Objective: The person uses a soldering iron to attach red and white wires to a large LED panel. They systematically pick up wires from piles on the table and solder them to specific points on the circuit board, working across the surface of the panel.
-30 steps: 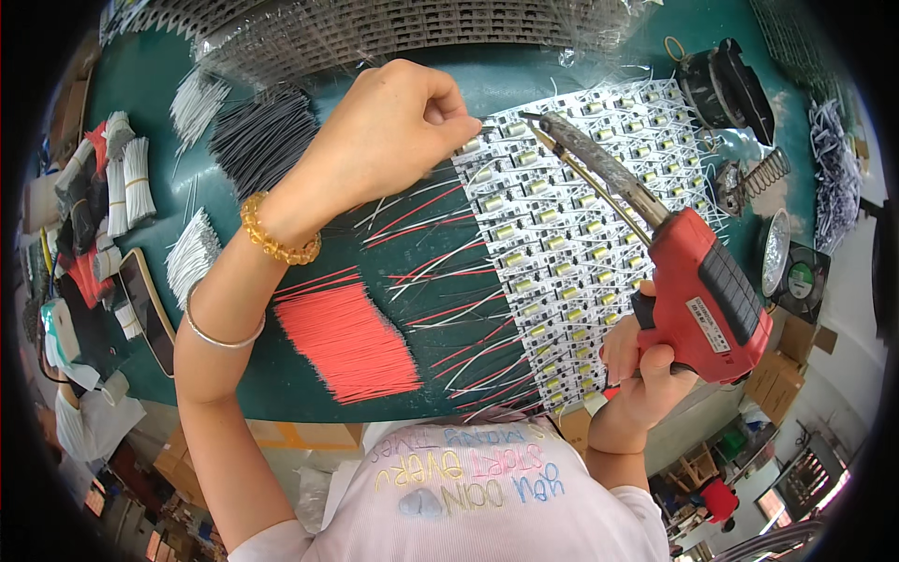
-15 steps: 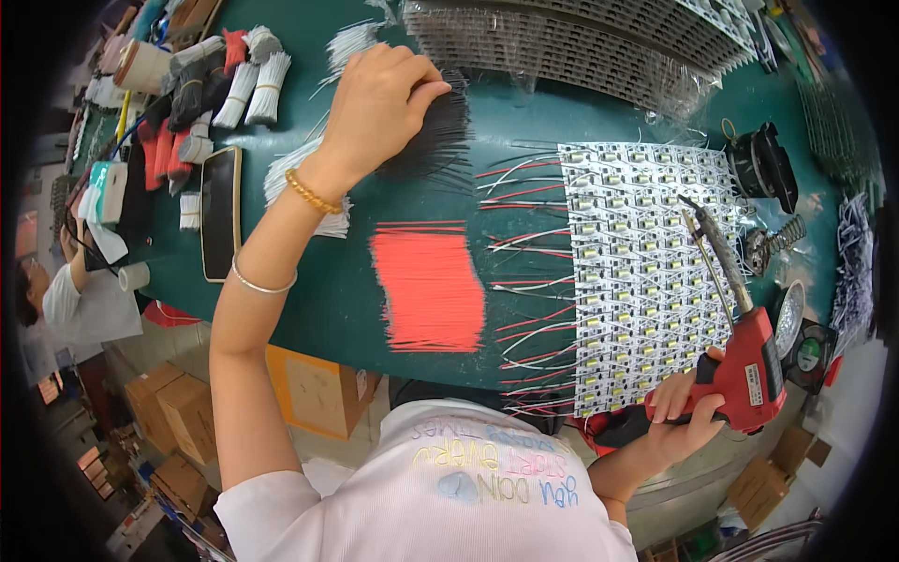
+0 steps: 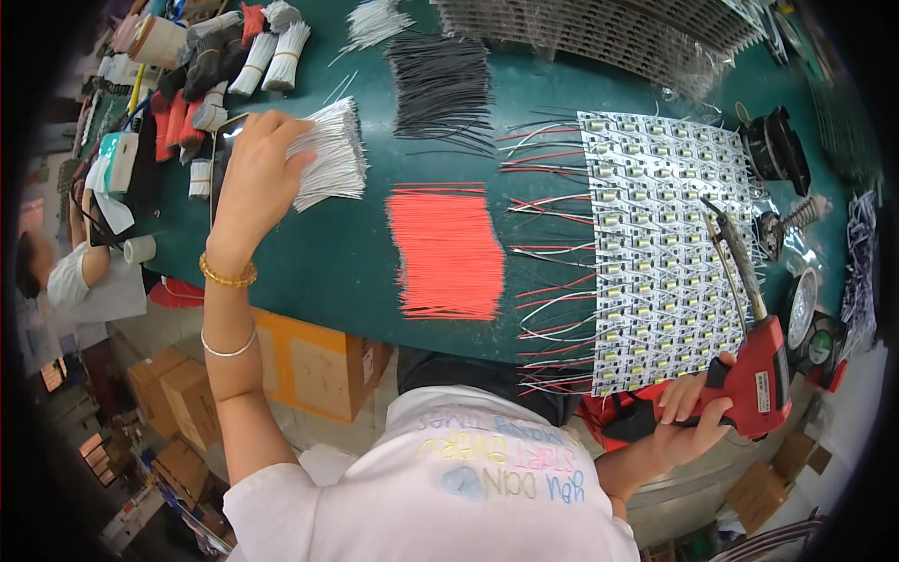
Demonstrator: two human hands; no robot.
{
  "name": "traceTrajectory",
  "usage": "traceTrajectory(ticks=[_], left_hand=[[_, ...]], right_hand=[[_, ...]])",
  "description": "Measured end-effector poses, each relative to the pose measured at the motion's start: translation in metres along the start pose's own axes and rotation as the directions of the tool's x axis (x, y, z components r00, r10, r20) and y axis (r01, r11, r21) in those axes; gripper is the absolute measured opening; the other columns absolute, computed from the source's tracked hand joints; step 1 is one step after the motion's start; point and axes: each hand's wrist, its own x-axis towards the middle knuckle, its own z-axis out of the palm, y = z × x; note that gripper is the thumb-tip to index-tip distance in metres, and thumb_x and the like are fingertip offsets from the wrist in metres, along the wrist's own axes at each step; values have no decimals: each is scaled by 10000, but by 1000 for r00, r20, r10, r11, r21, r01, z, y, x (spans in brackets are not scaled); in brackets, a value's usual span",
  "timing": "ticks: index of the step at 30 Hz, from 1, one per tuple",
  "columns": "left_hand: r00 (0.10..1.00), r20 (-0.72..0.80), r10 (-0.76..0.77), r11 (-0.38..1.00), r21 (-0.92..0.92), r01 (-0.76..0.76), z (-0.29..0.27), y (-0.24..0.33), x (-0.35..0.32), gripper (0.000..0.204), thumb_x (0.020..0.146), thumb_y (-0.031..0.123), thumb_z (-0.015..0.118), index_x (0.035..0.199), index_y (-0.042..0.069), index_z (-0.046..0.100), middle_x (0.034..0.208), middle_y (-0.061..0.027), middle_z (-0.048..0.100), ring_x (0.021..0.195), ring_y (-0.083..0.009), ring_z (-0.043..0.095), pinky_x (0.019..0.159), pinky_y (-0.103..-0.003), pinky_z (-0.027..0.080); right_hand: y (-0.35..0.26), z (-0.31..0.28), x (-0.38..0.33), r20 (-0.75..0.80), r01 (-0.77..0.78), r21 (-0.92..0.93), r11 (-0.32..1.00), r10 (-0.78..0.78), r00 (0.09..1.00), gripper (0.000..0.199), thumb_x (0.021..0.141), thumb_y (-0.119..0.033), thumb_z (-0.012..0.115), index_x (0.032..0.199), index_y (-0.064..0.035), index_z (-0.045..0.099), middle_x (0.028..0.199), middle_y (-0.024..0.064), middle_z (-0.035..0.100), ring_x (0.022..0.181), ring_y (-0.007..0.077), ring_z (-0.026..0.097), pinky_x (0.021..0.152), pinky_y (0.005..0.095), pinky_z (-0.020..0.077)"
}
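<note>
My left hand (image 3: 255,173) is at the left edge of a pile of white wires (image 3: 335,155), its thumb and index finger apart at the wire ends. No wire shows clearly held in it. In my right hand (image 3: 691,412) is a red soldering gun (image 3: 763,379), its long tip pointing up and left over the sheet of LED circuit boards (image 3: 641,253). Red and white wires (image 3: 552,251) stick out from the left side of that sheet. Between the two hands lie a pile of red wires (image 3: 448,253) and, farther back, a pile of black wires (image 3: 440,89).
Bundled wires (image 3: 286,56) lie at the back left, with more loose white wires (image 3: 376,21) farther back. A phone (image 3: 221,159) is partly behind my left hand. Stacked boards (image 3: 599,37) fill the far side. A coiled metal stand (image 3: 796,217) stands right. Another person (image 3: 80,272) is at far left.
My left hand has moved from the black wires leftward and nearer, to the white wires, uncovering the black pile. My right hand still holds the soldering gun. The whole view has shifted slightly.
</note>
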Motion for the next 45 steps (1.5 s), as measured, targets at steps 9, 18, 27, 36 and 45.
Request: traceTrajectory(ticks=[9,18,27,36,45], left_hand=[[999,-52,-3,995,-97,-2,7,-7,-2,107,750,34,703,794,0,611,788,-98,590,809,-301,539,757,-367,417],[978,-196,-74,995,53,86,-7,-3,-4,78,804,56,699,858,23,653,839,-77,658,806,-241,578,745,-337,444],[982,173,-77,672,-719,179,8,138,88,127,850,102,669,875,-21,652,687,-54,605,641,-91,567,574,-258,440],[969,245,3,716,-678,169,81,164,132,226,868,201,666,838,-22,639,740,-122,657,668,-219,622,633,-334,477],[928,367,59,655,-716,241,84,154,139,210,897,178,658,832,-17,610,658,-7,590,586,-34,510,520,-196,394]], right_hand=[[-3,12,-2,-39,4,-47,999,-6,999,643,925,-366,611,1253,142,391,529,23,440,410,112,419,444,258,373],[-1,6,-3,-68,8,-65,998,-13,998,639,938,-369,588,1266,137,376,542,17,447,410,104,422,440,254,378],[-12,34,21,-55,99,-323,941,-123,991,727,924,-470,568,1277,132,363,520,10,457,389,90,422,417,235,360],[2,64,53,-235,-80,-484,871,-42,971,887,823,-617,614,1207,161,431,503,-1,444,385,68,399,391,211,306],[11,69,63,-212,-210,-461,862,123,969,850,815,-657,593,1136,122,482,489,-3,430,379,76,399,391,218,318]])
